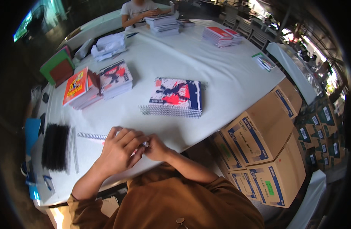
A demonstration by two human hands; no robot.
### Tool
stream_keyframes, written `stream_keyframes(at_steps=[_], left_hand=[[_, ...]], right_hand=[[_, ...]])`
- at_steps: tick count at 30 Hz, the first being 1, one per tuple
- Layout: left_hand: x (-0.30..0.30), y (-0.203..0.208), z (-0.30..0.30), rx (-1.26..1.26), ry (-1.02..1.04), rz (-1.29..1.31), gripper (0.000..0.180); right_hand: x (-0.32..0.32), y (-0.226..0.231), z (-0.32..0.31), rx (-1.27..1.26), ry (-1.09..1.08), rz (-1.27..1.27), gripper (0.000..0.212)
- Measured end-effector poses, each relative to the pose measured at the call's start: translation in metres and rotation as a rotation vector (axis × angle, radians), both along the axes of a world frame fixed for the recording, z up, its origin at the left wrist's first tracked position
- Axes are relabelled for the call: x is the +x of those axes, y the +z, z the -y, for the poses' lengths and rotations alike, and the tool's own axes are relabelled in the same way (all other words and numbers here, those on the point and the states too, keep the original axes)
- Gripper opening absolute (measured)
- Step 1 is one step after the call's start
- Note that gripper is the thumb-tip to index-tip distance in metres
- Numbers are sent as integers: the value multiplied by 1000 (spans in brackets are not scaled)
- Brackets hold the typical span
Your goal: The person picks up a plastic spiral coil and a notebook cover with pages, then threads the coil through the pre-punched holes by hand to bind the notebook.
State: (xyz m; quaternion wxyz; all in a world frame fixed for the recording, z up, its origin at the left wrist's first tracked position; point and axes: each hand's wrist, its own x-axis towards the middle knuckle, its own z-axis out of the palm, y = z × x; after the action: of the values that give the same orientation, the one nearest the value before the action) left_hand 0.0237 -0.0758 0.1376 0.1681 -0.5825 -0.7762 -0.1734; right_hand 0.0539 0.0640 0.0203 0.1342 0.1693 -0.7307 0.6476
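Note:
My left hand point(120, 147) and my right hand point(155, 147) meet at the near edge of the white table point(221, 80), fingers closed on one end of a metal spiral binding coil point(92, 136). The coil runs to the left from under my left hand, along a white notebook that my hands mostly hide. A stack of spiral-bound notebooks point(174, 97) with red, white and blue covers lies just beyond my hands.
A bundle of black coils point(55, 147) and loose silver coils lie at left. More notebook stacks point(95, 86) sit beyond them. Another person point(139, 11) works at the far side with stacks point(163, 23). Cardboard boxes point(259, 141) are piled at right.

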Motion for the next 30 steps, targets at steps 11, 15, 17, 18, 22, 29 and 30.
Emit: stream_keyframes(at_steps=[11, 15, 17, 18, 22, 29, 30], left_hand=[[-22, 2, -10, 7, 74, 101, 21], [-26, -4, -18, 4, 109, 130, 29], [-31, -3, -28, 257, 241, -107, 49], [-33, -5, -33, 340, 291, -183, 56], [-41, -53, -74, 1057, 351, 1105, 53], [-99, -92, -152, 412, 87, 152, 31], [-100, -103, -156, 184, 28, 62, 40]], right_hand=[[-11, 30, -15, -7, 170, 61, 21], [-18, 23, -24, -80, 57, -73, 34], [-19, 29, -35, -276, 14, -102, 35], [-23, 32, -42, -360, -112, -161, 34], [-38, 49, -62, -992, -402, -189, 35], [-34, -20, -154, -296, -1174, -104, 59], [-38, -28, -151, -489, -1119, -120, 62]])
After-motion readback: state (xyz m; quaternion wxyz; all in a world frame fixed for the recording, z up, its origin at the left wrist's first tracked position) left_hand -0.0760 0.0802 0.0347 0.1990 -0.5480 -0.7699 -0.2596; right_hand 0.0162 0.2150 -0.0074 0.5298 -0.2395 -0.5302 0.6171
